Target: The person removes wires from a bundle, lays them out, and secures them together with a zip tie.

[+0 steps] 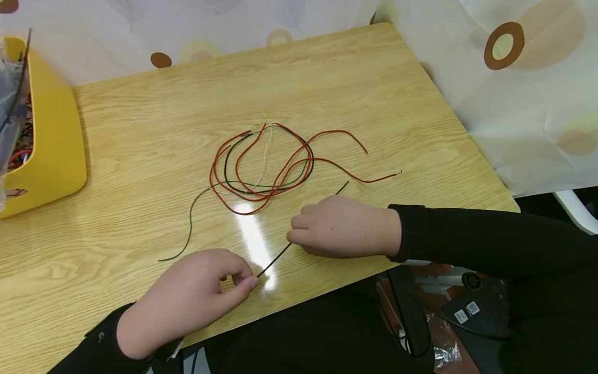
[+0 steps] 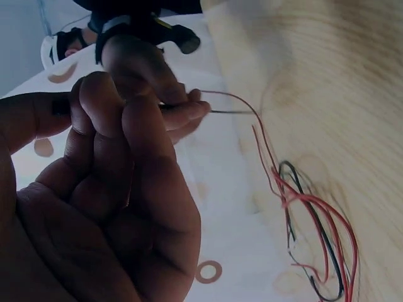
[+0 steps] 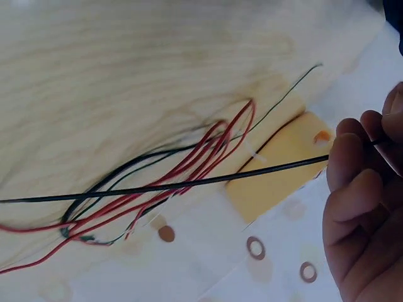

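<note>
my left hand point(image 1: 187, 301) pinches near end of black wire point(image 1: 273, 258), low middle of frame. my right hand point(image 1: 343, 227) pinches it further up. wire pulled straight over table point(image 1: 140, 130). step: hold one wire apart from tangle point(image 1: 266, 163). next move needs steady grip, slow pull.

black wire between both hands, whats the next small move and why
Probably lift the black wire slightly and draw it toward the table's near edge. The left hand pinches one end, the right hand grips its middle, and its far end lies beside the tangled wires.

Left hand point(image 2: 101, 207) beside red wires point(image 2: 315, 214)
</note>
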